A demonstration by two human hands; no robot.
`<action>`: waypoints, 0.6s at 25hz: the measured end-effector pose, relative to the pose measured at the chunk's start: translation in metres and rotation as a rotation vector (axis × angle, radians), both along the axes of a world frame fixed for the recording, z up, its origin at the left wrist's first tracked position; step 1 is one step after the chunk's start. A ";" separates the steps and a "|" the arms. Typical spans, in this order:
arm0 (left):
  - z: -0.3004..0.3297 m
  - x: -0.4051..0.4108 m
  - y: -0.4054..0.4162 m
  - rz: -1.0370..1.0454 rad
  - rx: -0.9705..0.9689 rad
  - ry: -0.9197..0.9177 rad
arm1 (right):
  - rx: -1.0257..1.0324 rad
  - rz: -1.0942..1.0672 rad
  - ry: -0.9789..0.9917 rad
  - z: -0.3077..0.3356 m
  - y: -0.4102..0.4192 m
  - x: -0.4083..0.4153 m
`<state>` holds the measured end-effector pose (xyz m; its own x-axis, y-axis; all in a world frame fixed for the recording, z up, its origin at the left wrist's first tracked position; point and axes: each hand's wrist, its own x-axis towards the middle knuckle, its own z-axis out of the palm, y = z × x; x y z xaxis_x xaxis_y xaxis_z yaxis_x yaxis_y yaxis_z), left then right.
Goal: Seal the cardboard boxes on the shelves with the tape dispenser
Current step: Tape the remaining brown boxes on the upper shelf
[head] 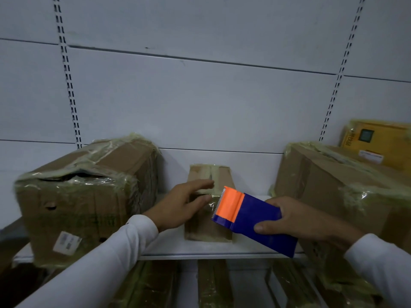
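While both white-sleeved arms reached forward over the white shelf [222,248], the left hand [181,205] lay flat with its fingers straight and spread, palm down on the top and left side of the small cardboard box [208,227] standing in the middle of the shelf. Coming in from the lower right, the right hand [304,221] grasped the blue tape dispenser [255,221] by its rear, thumb on the top face and fingers curled round the far edge. This dispenser was tilted, its orange front and toothed blade touching or just over the top of the small box, close beside the left fingertips, where a glossy strip of tape showed. Three cardboard boxes could be counted on this shelf: the small one, a large box [82,196] to the left, and another large box [333,185] to the right, both wrapped in clear film and tape. One yellow box [378,143] leaned behind the right-hand one. More taped boxes [213,285] lay on the level below, their number unclear in the dark. One dispenser was in view.
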<state>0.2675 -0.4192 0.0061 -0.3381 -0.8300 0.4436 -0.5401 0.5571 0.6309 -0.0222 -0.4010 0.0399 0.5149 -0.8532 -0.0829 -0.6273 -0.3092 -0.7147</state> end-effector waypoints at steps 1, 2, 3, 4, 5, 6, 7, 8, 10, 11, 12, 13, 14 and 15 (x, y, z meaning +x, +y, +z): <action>0.004 -0.004 0.004 -0.066 0.070 0.030 | -0.004 0.011 0.001 0.002 0.002 0.002; 0.008 -0.006 0.007 -0.123 0.132 0.054 | -0.013 0.020 0.004 0.003 0.003 0.004; 0.009 -0.008 0.008 -0.166 0.173 0.073 | -0.021 0.024 0.009 0.003 0.004 0.006; 0.010 -0.009 0.010 -0.196 0.200 0.090 | -0.025 0.025 0.015 0.004 0.005 0.008; 0.010 -0.010 0.012 -0.226 0.228 0.114 | -0.027 0.026 0.020 0.004 0.006 0.009; 0.009 -0.010 0.014 -0.258 0.261 0.147 | -0.029 0.026 0.024 0.003 0.007 0.010; 0.008 -0.009 0.016 -0.285 0.295 0.183 | -0.028 0.025 0.030 0.003 0.007 0.011; 0.006 -0.009 0.017 -0.299 0.324 0.218 | -0.025 0.025 0.038 0.002 0.007 0.012; 0.002 -0.007 0.018 -0.310 0.372 0.274 | -0.018 0.025 0.051 0.000 0.007 0.014; 0.001 -0.005 0.019 -0.319 0.402 0.295 | -0.015 0.026 0.054 0.000 0.006 0.016; 0.000 -0.004 0.020 -0.334 0.433 0.309 | -0.013 0.029 0.053 -0.001 0.006 0.017; -0.002 -0.002 0.021 -0.345 0.458 0.310 | -0.012 0.035 0.051 -0.001 0.006 0.020; -0.002 0.000 0.021 -0.351 0.476 0.301 | -0.011 0.040 0.051 -0.001 0.006 0.022; -0.003 0.002 0.021 -0.356 0.491 0.292 | -0.013 0.046 0.056 -0.002 0.006 0.024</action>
<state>0.2692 -0.3984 0.0031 -0.5519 -0.8189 0.1574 -0.1458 0.2805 0.9487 0.0018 -0.3947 0.0378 0.5481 -0.8301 -0.1020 -0.6513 -0.3472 -0.6747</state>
